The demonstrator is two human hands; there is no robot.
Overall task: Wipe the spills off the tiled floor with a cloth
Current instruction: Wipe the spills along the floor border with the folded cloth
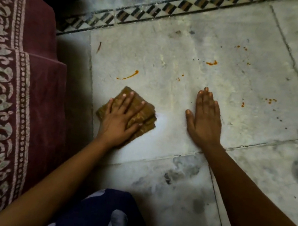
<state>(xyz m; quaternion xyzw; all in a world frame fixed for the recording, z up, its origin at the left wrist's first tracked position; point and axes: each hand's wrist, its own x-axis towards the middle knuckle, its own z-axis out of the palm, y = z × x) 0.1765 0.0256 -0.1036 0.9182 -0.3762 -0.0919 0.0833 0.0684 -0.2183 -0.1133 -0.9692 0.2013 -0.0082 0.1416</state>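
A left hand presses flat on a folded brown cloth to wipe orange spills off the tiled floor, while the empty, open right hand braces alongside.

Dim indoor light, strongest on the pale floor in the middle, fading to near black along the far edge. Soft bright patch of glare just right of the cloth. Heavy shadow lies along the floor's left edge beside the maroon patterned fabric and at the near edge. Wide-angle bending shows in the curved border strip and tile joints. Overall soft, grainy; near edge blurred.
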